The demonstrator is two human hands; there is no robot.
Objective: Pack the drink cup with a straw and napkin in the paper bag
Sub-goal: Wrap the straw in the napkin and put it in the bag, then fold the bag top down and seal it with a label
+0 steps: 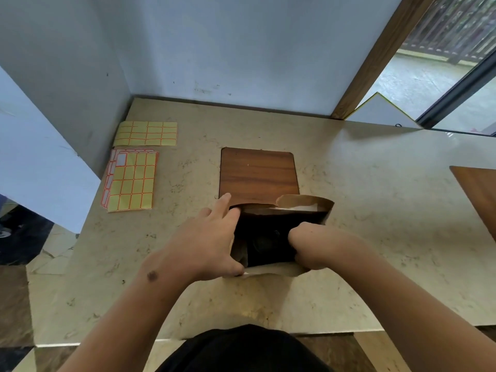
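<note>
A brown paper bag stands open on the beige table, near the front edge and partly on top of a wooden board. The left hand grips the bag's left rim, thumb on the near edge and fingers stretched along the far side, spreading the mouth. The right hand is bent at the wrist and reaches down inside the bag on its right side; its fingers are hidden in the dark interior, so I cannot tell whether it is closed on anything. A dim round shape, possibly the cup, shows deep in the bag between the two hands, too dark to make out clearly. No straw or napkin can be made out. To the left of the board, well apart from the bag, lie two lots of yellow label sheets with orange borders, one stack nearer and one sheet further back by the wall. Another wooden board shows at the table's right edge.
</note>
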